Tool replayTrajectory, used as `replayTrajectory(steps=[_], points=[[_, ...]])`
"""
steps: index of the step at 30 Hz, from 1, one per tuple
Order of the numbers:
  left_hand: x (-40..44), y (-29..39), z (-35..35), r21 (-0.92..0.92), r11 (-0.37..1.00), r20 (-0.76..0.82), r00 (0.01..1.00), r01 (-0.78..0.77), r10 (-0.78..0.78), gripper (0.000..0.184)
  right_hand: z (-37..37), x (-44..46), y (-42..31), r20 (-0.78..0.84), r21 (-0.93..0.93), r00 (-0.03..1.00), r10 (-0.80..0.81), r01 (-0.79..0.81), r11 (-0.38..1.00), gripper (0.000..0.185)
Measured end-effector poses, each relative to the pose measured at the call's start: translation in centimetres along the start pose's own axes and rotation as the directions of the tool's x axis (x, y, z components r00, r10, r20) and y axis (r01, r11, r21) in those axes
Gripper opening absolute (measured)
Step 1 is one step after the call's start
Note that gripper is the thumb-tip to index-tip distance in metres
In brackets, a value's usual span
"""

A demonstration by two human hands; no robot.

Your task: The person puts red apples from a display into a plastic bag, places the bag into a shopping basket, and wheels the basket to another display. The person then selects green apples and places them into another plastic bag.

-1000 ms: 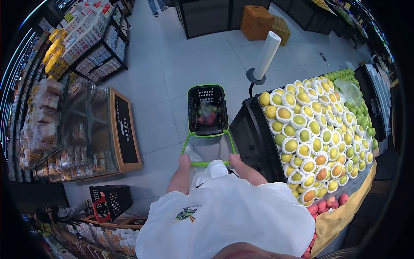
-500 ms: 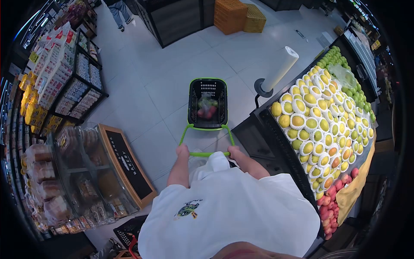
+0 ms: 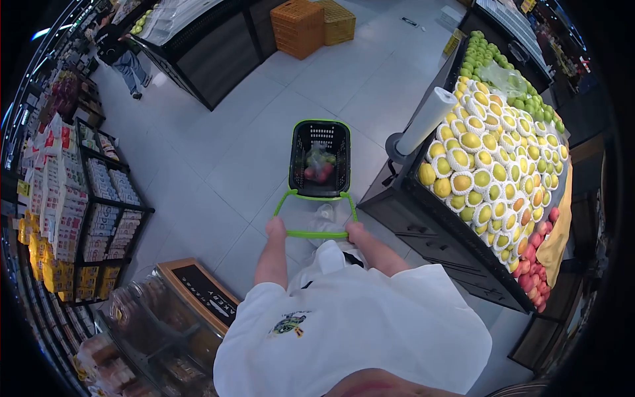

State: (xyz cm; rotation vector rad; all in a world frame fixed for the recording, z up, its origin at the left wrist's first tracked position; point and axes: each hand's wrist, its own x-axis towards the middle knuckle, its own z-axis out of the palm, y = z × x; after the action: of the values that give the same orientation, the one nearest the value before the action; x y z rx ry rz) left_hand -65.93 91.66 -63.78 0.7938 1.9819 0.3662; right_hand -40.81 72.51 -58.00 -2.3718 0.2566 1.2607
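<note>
Hands, two: left hand [image 3: 276, 227] and right hand [image 3: 356, 231], each closed round an end of the handle, finger detail too small to tell. Handle [image 3: 317, 234], one, green, spanning between them. Shopping basket [image 3: 299, 142], one, black with green rim, on the floor just ahead of both hands. Clear plastic bag [image 3: 321, 157], one, inside the basket, with red and green fruit; exact count hidden by the film. Display stand [image 3: 410, 231], one, dark, right of the right hand, bearing foam-netted yellow fruit [image 3: 471, 140] by the dozen, green fruit [image 3: 483, 53] and red fruit [image 3: 529, 266], all uncounted. Plastic roll [image 3: 426, 122], one, ahead and right of the right hand. Crates, two, well ahead of the hands: orange crate [image 3: 297, 28], yellow crate [image 3: 337, 23]. Bakery signboard [image 3: 208, 291], one, behind and left of the left hand. Another person [image 3: 118, 51], one, far ahead-left. Against half a second ago: grip unchanged; crates shifted leftward; signboard further behind; the person's upper body now visible, formerly legs only.
</note>
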Motion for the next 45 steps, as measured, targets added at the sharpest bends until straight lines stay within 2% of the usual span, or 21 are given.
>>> replayTrajectory(steps=[4,6,7,8,9,12,16,18,19,21,24,26,27,28,29,30,32,36,37,38,45], points=[[2.1,4.6,-0.4,0.494,0.750,0.300,0.896,-0.440,0.329,0.038,2.8,5.4,-1.0,0.109,-0.409,0.947,-0.302,0.320,0.855,0.044],[1.1,9.5,0.1,-0.220,0.967,0.150,0.984,0.126,-0.094,0.031,2.3,2.0,-6.7,-0.066,-0.089,0.988,-0.142,0.136,0.987,0.043],[3.2,9.9,-0.2,0.505,0.791,0.423,0.898,-0.345,0.122,0.028,2.7,2.8,-8.0,-0.073,-0.061,0.989,-0.130,0.125,0.990,0.043],[5.3,10.3,-0.5,0.734,0.007,0.641,0.696,-0.679,0.322,0.027,3.4,3.9,-8.1,-0.074,-0.042,0.992,-0.105,0.102,0.994,0.042],[5.3,11.3,0.5,0.713,-0.198,0.693,0.635,-0.672,0.341,0.027,3.2,4.9,-8.8,-0.079,-0.032,0.993,-0.086,0.084,0.996,0.041],[5.8,15.1,2.8,0.799,0.087,0.543,0.775,-0.595,0.323,0.027,1.9,4.6,-12.5,0.037,-0.102,0.999,0.034,-0.031,0.994,0.044],[4.7,22.3,4.1,0.774,0.105,0.570,0.759,-0.624,0.315,0.027,2.1,4.1,-16.1,-0.004,0.061,0.994,0.105,-0.105,0.993,0.042],[5.7,24.3,5.5,0.749,0.095,0.602,0.733,-0.656,0.318,0.028,3.2,6.1,-17.6,0.068,0.458,0.969,0.236,-0.240,0.856,0.039],[8.3,23.5,6.8,0.631,0.450,0.527,0.775,-0.632,0.349,0.031,3.0,5.8,-18.3,0.062,0.475,0.969,0.241,-0.241,0.846,0.039],[9.8,24.8,8.9,0.414,0.734,0.466,0.818,-0.539,0.338,0.036,2.1,5.3,-20.0,0.114,0.531,0.968,0.224,-0.250,0.809,0.042],[9.3,28.0,9.7,0.500,0.797,0.372,0.915,-0.338,0.154,0.031,4.0,8.0,-20.4,0.087,0.512,0.970,0.226,-0.238,0.826,0.041],[9.6,29.6,10.7,0.137,0.990,0.198,0.979,0.028,-0.055,0.037,4.0,8.4,-21.6,0.047,0.500,0.966,0.255,-0.244,0.831,0.039],[9.8,30.3,11.0,0.147,0.989,0.206,0.977,0.019,-0.049,0.037,4.0,8.6,-22.3,0.006,0.484,0.961,0.276,-0.245,0.840,0.039],[10.4,30.5,11.0,0.630,0.626,0.420,0.880,-0.459,0.222,0.041,3.8,8.7,-23.1,0.007,0.492,0.956,0.293,-0.259,0.831,0.039],[10.8,31.1,11.0,0.691,-0.097,0.711,0.651,-0.716,0.266,0.048,3.4,8.8,-24.0,0.033,0.499,0.962,0.270,-0.250,0.830,0.040],[11.7,31.7,11.9,0.681,-0.110,0.722,0.639,-0.724,0.266,0.048,3.0,9.0,-25.0,0.057,0.505,0.968,0.246,-0.241,0.829,0.042],[16.6,31.5,16.1,0.346,0.925,0.354,0.935,-0.158,0.026,0.047,3.8,11.6,-26.1,0.031,0.512,0.970,0.243,-0.224,0.829,0.042],[13.7,37.9,18.8,0.191,0.978,0.328,0.944,-0.081,0.014,0.048,1.8,11.5,-31.7,-0.040,0.543,0.958,0.285,-0.218,0.811,0.043],[15.0,39.3,19.4,0.654,0.494,0.533,0.813,-0.572,0.235,0.038,1.5,11.7,-33.0,-0.046,0.554,0.957,0.285,-0.213,0.805,0.043],[16.2,40.5,20.1,0.628,-0.328,0.777,0.596,-0.706,0.204,0.039,1.4,11.8,-34.1,-0.063,0.543,0.948,0.311,-0.229,0.808,0.043],[18.3,49.2,27.0,0.611,-0.244,0.792,0.574,-0.753,0.209,0.034,2.4,15.5,-39.8,-0.141,0.569,0.906,0.400,-0.257,0.781,0.043]])
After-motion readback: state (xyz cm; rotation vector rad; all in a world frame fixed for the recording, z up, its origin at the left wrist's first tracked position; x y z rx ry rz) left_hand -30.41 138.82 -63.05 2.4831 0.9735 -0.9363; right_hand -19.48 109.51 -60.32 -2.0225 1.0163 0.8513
